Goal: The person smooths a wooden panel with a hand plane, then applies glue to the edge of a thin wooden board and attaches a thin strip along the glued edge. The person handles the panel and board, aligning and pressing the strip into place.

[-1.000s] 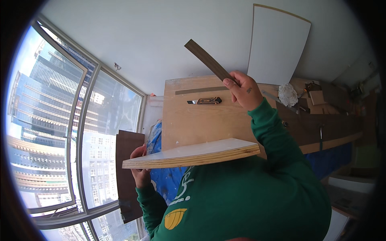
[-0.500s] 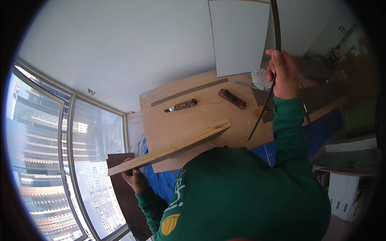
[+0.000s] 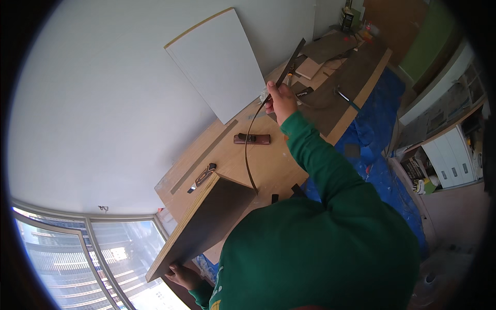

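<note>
My left hand [image 3: 183,275] grips the lower end of a plywood board [image 3: 214,219] with a dark face and a pale raw edge, tilted over the worktable [image 3: 281,168]. In my raised right hand [image 3: 282,103] a thin, dark, flexible strip of edging [image 3: 248,147] is pinched. One end of it sticks up past my fingers; the other curves down to the board's far right corner, where I cannot tell if they touch. A utility knife [image 3: 202,178] with its blade out lies beyond the board. Behind the strip rests a reddish-brown hand plane [image 3: 258,139].
A long flat strip [image 3: 204,157] lies along the table's wall side. One white panel [image 3: 219,67] leans against the wall. Dark sheets [image 3: 330,111] and a hammer [image 3: 346,97] occupy the right part. Blue sheeting [image 3: 374,124] covers the floor; windows [image 3: 129,243] stand at left.
My view has turned to the right. The board now shows more of its dark face, and the strip's lower end has come to the board's far corner. Both hands keep their hold.
</note>
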`<state>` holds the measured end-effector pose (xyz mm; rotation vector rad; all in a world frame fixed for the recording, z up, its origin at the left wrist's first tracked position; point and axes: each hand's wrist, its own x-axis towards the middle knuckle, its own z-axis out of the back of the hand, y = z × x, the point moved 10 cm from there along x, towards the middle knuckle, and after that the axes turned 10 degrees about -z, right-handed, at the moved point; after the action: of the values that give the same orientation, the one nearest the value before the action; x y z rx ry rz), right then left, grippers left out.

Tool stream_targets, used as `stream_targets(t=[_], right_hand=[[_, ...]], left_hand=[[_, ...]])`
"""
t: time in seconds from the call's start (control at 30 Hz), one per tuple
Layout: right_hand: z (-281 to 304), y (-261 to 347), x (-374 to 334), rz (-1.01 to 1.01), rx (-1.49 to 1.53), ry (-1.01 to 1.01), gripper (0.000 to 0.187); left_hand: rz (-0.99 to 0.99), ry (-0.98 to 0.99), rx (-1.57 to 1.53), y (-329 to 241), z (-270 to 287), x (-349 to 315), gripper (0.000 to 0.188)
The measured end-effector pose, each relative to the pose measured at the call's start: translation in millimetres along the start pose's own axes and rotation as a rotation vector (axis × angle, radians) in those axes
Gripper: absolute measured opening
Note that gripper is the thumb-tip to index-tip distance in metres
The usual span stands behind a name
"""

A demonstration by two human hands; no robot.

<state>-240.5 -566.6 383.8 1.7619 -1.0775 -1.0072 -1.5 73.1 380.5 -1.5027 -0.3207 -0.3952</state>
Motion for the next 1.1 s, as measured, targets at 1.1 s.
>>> stream_targets(t=[1.1], right_hand=[[-160,-397,122,-0.979,0.275,0.13,0.033]], left_hand=[[0.124,-0.2,0.138,50,72,-22,0.068]])
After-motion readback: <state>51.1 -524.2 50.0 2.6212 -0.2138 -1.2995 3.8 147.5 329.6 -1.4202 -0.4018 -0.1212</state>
